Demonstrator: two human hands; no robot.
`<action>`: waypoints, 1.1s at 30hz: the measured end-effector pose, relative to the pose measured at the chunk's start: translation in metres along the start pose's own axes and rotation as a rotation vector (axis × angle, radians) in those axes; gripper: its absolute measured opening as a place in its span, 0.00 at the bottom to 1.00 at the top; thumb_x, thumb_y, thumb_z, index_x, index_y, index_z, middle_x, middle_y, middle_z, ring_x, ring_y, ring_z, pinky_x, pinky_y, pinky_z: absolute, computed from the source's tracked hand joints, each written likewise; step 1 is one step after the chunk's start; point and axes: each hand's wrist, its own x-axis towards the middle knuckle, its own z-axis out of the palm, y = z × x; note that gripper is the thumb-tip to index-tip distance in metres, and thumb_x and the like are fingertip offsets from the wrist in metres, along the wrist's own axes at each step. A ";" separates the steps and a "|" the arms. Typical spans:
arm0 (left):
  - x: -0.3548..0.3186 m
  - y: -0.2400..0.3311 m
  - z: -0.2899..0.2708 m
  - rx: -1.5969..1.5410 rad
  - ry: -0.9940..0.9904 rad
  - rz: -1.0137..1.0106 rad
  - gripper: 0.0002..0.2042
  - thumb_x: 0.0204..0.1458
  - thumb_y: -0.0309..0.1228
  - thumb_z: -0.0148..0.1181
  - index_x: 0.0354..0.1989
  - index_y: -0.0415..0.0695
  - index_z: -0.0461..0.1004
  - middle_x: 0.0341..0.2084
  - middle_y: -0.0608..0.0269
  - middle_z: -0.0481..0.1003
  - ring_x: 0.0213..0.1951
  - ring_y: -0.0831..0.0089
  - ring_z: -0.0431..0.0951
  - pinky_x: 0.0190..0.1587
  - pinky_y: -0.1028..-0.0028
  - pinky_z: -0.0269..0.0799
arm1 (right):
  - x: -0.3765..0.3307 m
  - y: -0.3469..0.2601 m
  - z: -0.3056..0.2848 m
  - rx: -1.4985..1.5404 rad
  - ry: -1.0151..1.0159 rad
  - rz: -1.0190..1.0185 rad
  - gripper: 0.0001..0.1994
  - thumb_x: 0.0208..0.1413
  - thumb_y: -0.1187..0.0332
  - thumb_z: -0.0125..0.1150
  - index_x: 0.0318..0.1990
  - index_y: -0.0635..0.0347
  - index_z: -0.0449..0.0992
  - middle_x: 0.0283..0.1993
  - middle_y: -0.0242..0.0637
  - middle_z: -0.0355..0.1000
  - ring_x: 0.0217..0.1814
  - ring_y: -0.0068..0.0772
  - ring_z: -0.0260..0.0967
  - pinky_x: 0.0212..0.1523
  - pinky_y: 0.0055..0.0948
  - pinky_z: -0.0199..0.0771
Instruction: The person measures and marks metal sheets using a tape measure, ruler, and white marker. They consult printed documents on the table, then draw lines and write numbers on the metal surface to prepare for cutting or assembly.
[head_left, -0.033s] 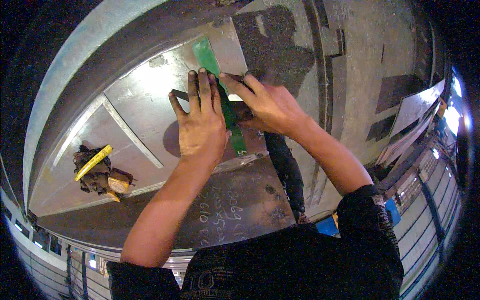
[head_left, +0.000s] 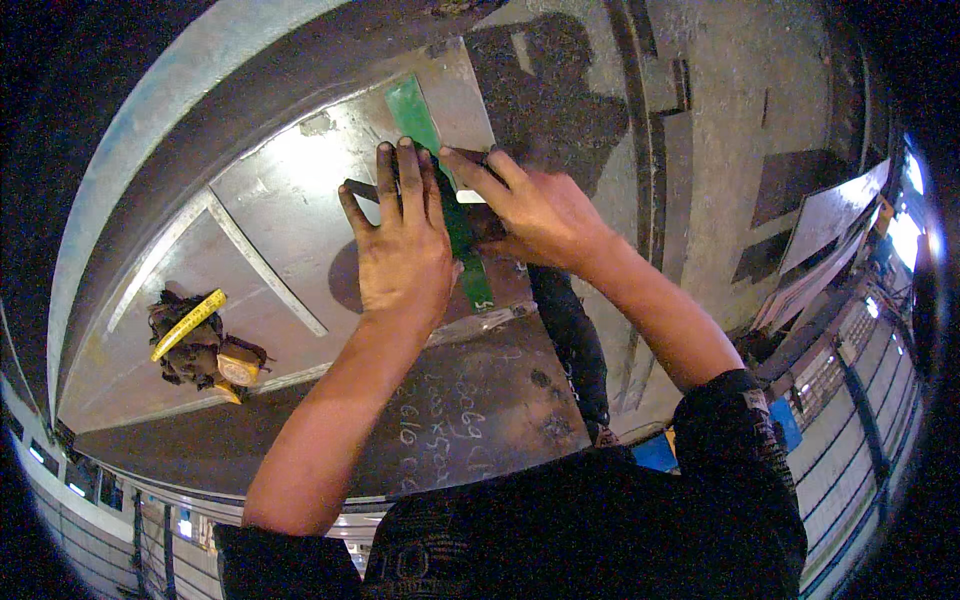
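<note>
My left hand (head_left: 405,240) lies palm down with its fingers spread. Its fingertips press on a long green strip (head_left: 410,108) that crosses a grey metal sheet (head_left: 285,230). A short dark bar (head_left: 358,187) sticks out from under its fingers on the left. My right hand (head_left: 550,215) is at the strip's right side, index finger stretched to the strip's edge and thumb apart and lower down. Beside the index finger shows a small bright piece (head_left: 468,196). Shadow darkens the gap between the hands, and I cannot make out anything held there.
An L-shaped steel square (head_left: 265,263) lies left on the sheet. Nearer me sits a dark crumpled bundle (head_left: 180,355) with a yellow tape measure (head_left: 190,325). Chalk writing marks a darker plate (head_left: 510,385) in front. Loose sheets (head_left: 835,215) lean at the right.
</note>
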 end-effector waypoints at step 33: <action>-0.004 0.001 0.005 0.012 0.095 0.017 0.46 0.39 0.46 0.67 0.68 0.39 0.55 0.69 0.48 0.49 0.71 0.51 0.46 0.64 0.35 0.46 | 0.032 -0.052 -0.004 0.031 0.468 0.283 0.10 0.58 0.66 0.51 0.42 0.62 0.65 0.29 0.50 0.76 0.27 0.53 0.76 0.24 0.49 0.75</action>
